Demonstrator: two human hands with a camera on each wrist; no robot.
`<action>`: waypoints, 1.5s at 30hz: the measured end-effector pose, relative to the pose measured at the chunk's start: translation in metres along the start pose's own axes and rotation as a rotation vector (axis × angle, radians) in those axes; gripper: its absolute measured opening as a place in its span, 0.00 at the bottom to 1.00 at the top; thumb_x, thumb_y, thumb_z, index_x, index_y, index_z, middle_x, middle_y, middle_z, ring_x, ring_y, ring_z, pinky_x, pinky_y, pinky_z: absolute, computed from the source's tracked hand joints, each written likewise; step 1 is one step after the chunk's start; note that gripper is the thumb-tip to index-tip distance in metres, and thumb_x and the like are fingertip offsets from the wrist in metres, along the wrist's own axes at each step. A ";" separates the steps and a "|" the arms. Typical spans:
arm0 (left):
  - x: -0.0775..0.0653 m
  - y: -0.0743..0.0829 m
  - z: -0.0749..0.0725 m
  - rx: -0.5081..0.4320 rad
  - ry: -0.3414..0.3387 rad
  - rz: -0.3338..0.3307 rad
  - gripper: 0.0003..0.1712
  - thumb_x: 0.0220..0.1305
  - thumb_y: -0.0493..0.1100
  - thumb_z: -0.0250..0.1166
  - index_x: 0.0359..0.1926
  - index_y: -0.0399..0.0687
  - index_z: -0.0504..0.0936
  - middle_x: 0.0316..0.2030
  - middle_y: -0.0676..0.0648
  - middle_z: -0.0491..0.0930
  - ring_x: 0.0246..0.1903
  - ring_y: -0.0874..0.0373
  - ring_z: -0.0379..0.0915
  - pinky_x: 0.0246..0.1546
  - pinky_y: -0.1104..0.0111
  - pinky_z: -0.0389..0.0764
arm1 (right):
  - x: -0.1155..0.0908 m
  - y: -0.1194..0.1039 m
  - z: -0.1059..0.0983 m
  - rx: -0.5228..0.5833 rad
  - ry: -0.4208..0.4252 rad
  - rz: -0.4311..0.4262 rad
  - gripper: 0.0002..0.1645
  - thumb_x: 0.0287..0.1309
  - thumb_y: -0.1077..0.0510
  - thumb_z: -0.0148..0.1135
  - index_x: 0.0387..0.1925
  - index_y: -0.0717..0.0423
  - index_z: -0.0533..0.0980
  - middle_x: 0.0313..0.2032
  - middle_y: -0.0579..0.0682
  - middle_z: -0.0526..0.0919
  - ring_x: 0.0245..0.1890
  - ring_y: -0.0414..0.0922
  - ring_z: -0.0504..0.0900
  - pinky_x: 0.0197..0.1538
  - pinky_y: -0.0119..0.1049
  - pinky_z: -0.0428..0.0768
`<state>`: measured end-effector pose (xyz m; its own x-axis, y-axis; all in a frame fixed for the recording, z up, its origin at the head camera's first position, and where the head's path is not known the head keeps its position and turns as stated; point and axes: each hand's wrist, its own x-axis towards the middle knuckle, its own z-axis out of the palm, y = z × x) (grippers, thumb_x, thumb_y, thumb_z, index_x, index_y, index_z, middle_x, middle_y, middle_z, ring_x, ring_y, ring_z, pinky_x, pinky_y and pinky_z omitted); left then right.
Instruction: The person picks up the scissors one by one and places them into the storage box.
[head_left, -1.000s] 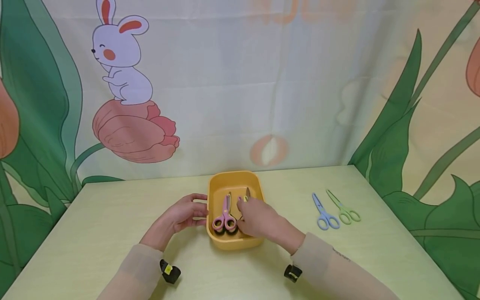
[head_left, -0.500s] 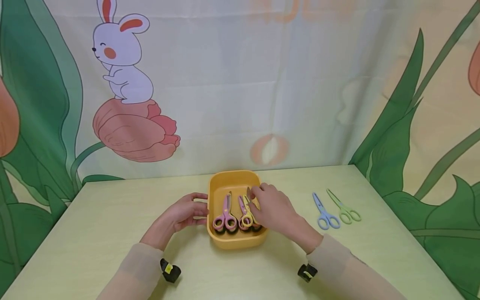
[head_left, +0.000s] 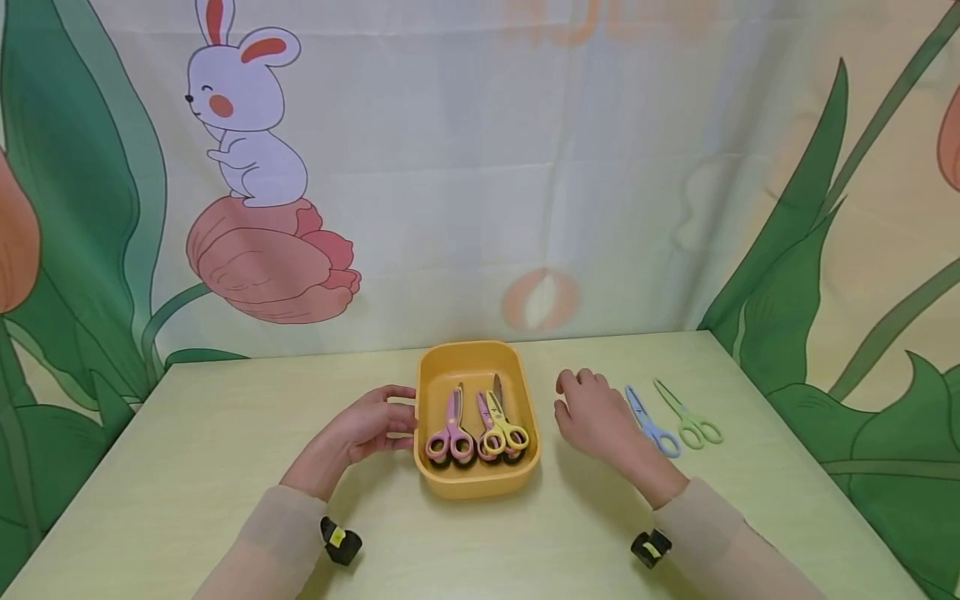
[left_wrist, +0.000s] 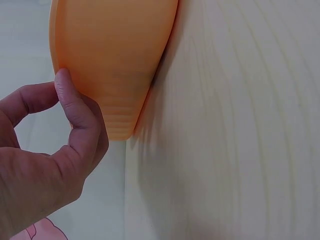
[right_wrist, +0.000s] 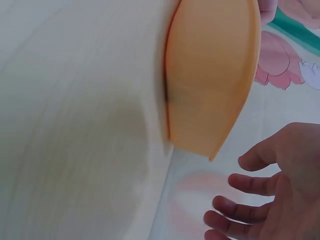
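My left hand (head_left: pixel 375 427) touches the left outer wall of a yellow plastic box (head_left: pixel 476 489), its fingers bent loosely. In the left wrist view, fingertips (left_wrist: pixel 62 80) meet the box wall (left_wrist: pixel 110 50) near its rim. Inside the box lie pink scissors (head_left: pixel 450 429) on the left. At the right lie yellow-handled scissors (head_left: pixel 501 427) over another pink pair (head_left: pixel 486 425); black handles show partly beneath. My right hand (head_left: pixel 603 421) hovers between the box and blue scissors (head_left: pixel 651 429), holding nothing. Its fingers are loosely spread in the right wrist view.
Green scissors (head_left: pixel 688 417) lie on the pale wooden table (head_left: pixel 225 442), right of the blue pair. A printed cloth (head_left: pixel 420 183) with a rabbit and flowers hangs behind the table's back edge. A small black camera is strapped at each wrist.
My right hand has left the scissors in the box, lifted over the right rim and moved right, uncovering the yellow pair. The left hand has stayed at the box.
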<state>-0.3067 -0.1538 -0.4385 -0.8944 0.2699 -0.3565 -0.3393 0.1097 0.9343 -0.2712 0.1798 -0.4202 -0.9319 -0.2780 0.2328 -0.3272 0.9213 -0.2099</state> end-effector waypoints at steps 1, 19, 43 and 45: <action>0.000 0.000 0.000 0.000 0.001 -0.001 0.36 0.66 0.30 0.61 0.72 0.35 0.59 0.49 0.34 0.77 0.41 0.49 0.79 0.40 0.62 0.86 | -0.001 0.004 0.001 -0.009 -0.021 0.012 0.09 0.71 0.58 0.55 0.46 0.60 0.74 0.39 0.58 0.76 0.38 0.57 0.74 0.36 0.50 0.77; 0.000 0.001 -0.001 0.001 -0.006 0.008 0.36 0.66 0.31 0.61 0.72 0.34 0.58 0.50 0.34 0.79 0.40 0.50 0.81 0.37 0.65 0.86 | -0.009 0.038 0.005 -0.024 -0.367 0.252 0.27 0.72 0.51 0.53 0.60 0.70 0.67 0.52 0.73 0.75 0.53 0.69 0.77 0.51 0.71 0.73; -0.003 0.000 0.000 -0.006 -0.033 0.045 0.38 0.64 0.30 0.60 0.72 0.32 0.56 0.44 0.37 0.80 0.39 0.51 0.80 0.39 0.62 0.86 | -0.007 0.054 0.009 0.071 -0.358 0.280 0.48 0.69 0.46 0.61 0.79 0.61 0.52 0.77 0.74 0.40 0.75 0.74 0.37 0.60 0.85 0.45; -0.003 0.000 0.000 -0.004 -0.031 0.043 0.37 0.64 0.30 0.60 0.72 0.32 0.57 0.44 0.37 0.80 0.39 0.51 0.80 0.40 0.62 0.86 | -0.008 0.056 0.010 0.059 -0.375 0.281 0.50 0.70 0.43 0.60 0.80 0.60 0.49 0.77 0.74 0.38 0.75 0.74 0.36 0.59 0.85 0.45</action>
<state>-0.3044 -0.1547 -0.4375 -0.8988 0.3040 -0.3157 -0.3017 0.0932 0.9488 -0.2830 0.2309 -0.4431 -0.9742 -0.1086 -0.1978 -0.0520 0.9610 -0.2715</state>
